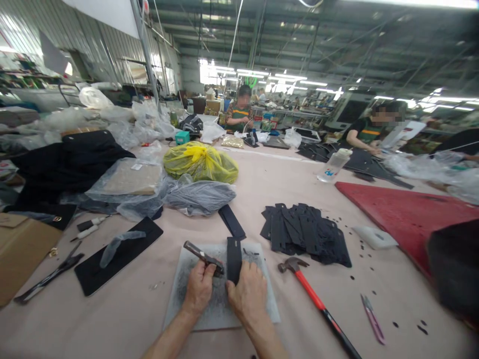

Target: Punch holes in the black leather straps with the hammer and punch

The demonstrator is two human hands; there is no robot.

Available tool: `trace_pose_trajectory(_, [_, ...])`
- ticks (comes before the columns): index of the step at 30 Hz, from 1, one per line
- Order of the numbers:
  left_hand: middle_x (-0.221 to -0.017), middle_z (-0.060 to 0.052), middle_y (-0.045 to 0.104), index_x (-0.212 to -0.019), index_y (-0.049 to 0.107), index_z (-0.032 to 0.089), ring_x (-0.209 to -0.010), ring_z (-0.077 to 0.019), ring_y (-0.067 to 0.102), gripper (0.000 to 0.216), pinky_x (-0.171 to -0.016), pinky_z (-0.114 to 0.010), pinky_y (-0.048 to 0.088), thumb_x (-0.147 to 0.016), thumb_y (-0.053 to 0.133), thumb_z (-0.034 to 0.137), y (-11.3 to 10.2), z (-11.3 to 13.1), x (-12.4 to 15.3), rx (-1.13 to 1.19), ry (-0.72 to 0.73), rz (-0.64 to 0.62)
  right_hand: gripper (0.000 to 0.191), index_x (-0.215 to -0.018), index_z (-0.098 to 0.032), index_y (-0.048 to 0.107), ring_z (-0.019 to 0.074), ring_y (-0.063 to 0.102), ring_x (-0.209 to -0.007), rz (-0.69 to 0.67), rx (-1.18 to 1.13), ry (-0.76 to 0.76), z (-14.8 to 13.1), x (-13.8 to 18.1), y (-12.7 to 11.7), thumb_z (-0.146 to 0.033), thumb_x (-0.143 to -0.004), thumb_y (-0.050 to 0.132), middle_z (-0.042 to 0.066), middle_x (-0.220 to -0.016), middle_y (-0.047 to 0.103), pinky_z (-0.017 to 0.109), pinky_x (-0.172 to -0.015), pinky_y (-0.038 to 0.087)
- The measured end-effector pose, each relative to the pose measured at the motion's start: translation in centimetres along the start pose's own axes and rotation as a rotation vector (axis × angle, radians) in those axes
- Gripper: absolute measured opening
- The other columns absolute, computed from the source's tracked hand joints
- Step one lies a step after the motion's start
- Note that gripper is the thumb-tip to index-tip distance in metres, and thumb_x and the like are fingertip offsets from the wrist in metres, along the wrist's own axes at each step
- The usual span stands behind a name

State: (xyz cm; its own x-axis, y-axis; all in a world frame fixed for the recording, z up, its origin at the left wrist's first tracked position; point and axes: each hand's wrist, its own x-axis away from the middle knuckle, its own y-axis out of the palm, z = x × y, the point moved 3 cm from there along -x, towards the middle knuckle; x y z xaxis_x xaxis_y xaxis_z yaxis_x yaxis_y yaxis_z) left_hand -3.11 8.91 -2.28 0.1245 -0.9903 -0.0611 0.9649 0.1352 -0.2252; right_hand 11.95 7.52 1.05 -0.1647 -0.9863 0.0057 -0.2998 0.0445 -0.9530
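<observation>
My left hand (199,289) is closed around a dark metal rod-shaped tool (202,255), likely a punch, tilted with one end toward the black strip. My right hand (250,294) pinches a flat black strip (234,257) between thumb and fingers. The strip has a small slot near its far end and lies over a scuffed white board (179,304). Right of the board rests a claw hammer (312,289) with a red and black handle. Beyond it, many similar black pieces (299,227) form a loose pile. Another black strip (232,222) lies behind the board.
Pink snips (372,319) and small black scraps lie at right, near a red board (407,214). A clear bottle (335,164) stands farther back. At left are a black panel (119,254), a cardboard box (22,254) and a yellow bag (200,162). Two people work across the table.
</observation>
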Motion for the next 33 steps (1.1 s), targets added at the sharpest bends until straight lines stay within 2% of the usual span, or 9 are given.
trace_pose_trajectory(6, [-0.088, -0.007, 0.074, -0.09, 0.069, 0.018, -0.083, -0.0234, 0.069, 0.028, -0.077, -0.032, 0.054, -0.087, 0.047, 0.034, 0.2, -0.1, 0.2, -0.023, -0.006, 0.004, 0.014, -0.085, -0.022, 0.062, 0.0272, 0.067, -0.073, -0.115, -0.12, 0.028, 3.6, -0.9, -0.1, -0.02, -0.073, 0.055, 0.006, -0.072, 0.068, 0.033, -0.062, 0.044])
trace_pose_trajectory(10, [-0.088, -0.008, 0.074, -0.09, 0.069, 0.017, -0.081, -0.024, 0.069, 0.028, -0.076, -0.033, 0.055, -0.087, 0.047, 0.034, 0.3, 0.1, 0.2, -0.012, -0.015, 0.007, 0.023, -0.093, -0.023, 0.066, 0.0203, 0.068, -0.08, -0.117, -0.205, 0.004, 8.4, -4.4, -2.8, -0.031, -0.082, 0.047, 0.001, -0.084, 0.072, 0.026, -0.065, 0.048])
trace_pose_trajectory(13, [-0.086, -0.008, 0.074, -0.088, 0.07, 0.017, -0.081, -0.0245, 0.069, 0.027, -0.075, -0.033, 0.054, -0.086, 0.048, 0.033, 0.4, 0.3, 0.2, -0.013, -0.011, 0.0, 0.035, -0.101, -0.015, 0.065, 0.0246, 0.067, -0.086, -0.026, -0.134, 0.104, 12.9, -8.5, -6.1, -0.041, -0.083, 0.05, 0.01, -0.091, 0.072, 0.03, -0.071, 0.05])
trace_pose_trajectory(16, [-0.085, -0.008, 0.074, -0.089, 0.07, 0.017, -0.079, -0.0246, 0.069, 0.028, -0.074, -0.034, 0.054, -0.086, 0.047, 0.032, 0.5, 0.4, 0.1, -0.024, -0.021, 0.005, 0.05, -0.112, -0.002, 0.06, 0.0395, 0.061, -0.1, 0.127, 0.037, 0.225, 15.7, -11.2, -8.6, -0.043, -0.083, 0.051, 0.028, -0.104, 0.064, 0.049, -0.082, 0.045])
trace_pose_trajectory(18, [-0.085, -0.009, 0.074, -0.09, 0.07, 0.017, -0.078, -0.0244, 0.069, 0.028, -0.074, -0.034, 0.054, -0.087, 0.047, 0.032, 0.5, 0.2, 0.1, -0.031, -0.033, 0.017, 0.051, -0.119, -0.001, 0.056, 0.0466, 0.046, -0.118, 0.212, 0.135, 0.193, 15.1, -12.0, -8.7, -0.038, -0.085, 0.05, 0.034, -0.124, 0.052, 0.06, -0.091, 0.034])
trace_pose_trajectory(20, [-0.087, -0.009, 0.074, -0.092, 0.07, 0.017, -0.079, -0.0243, 0.069, 0.029, -0.075, -0.034, 0.054, -0.087, 0.046, 0.032, 0.5, 0.1, 0.0, -0.032, -0.04, 0.025, 0.046, -0.122, -0.008, 0.056, 0.0422, 0.038, -0.127, 0.229, 0.177, 0.072, 12.6, -12.5, -7.3, -0.035, -0.085, 0.051, 0.026, -0.138, 0.044, 0.057, -0.098, 0.028])
trace_pose_trajectory(26, [-0.086, -0.006, 0.076, -0.088, 0.072, 0.02, -0.081, -0.0249, 0.071, 0.028, -0.076, -0.033, 0.057, -0.085, 0.05, 0.037, 0.4, 0.1, 0.0, -0.065, -0.036, 0.026, 0.027, -0.101, -0.02, 0.066, 0.0267, 0.053, -0.103, 0.103, 0.187, -0.175, 4.0, -14.6, -1.8, -0.038, -0.082, 0.061, 0.012, -0.113, 0.062, 0.037, -0.086, 0.035])
trace_pose_trajectory(29, [-0.088, -0.002, 0.077, -0.087, 0.074, 0.024, -0.086, -0.025, 0.072, 0.026, -0.08, -0.031, 0.058, -0.08, 0.056, 0.041, 0.2, -0.4, -0.3, -0.1, -0.055, 0.036, 0.027, -0.102, -0.018, 0.064, 0.0287, 0.05, -0.108, 0.136, 0.239, -0.102, 5.4, -16.3, -1.9, -0.032, -0.079, 0.064, 0.014, -0.118, 0.058, 0.04, -0.09, 0.031])
trace_pose_trajectory(33, [-0.089, 0.002, 0.077, -0.085, 0.074, 0.029, -0.091, -0.0251, 0.071, 0.023, -0.083, -0.031, 0.057, -0.08, 0.055, 0.042, 0.5, -1.2, -0.7, -0.099, -0.084, 0.093, 0.026, -0.102, -0.016, 0.063, 0.0299, 0.051, -0.105, 0.151, 0.308, 0.035, 11.0, -16.9, -3.8, -0.03, -0.08, 0.065, 0.016, -0.113, 0.058, 0.04, -0.086, 0.033])
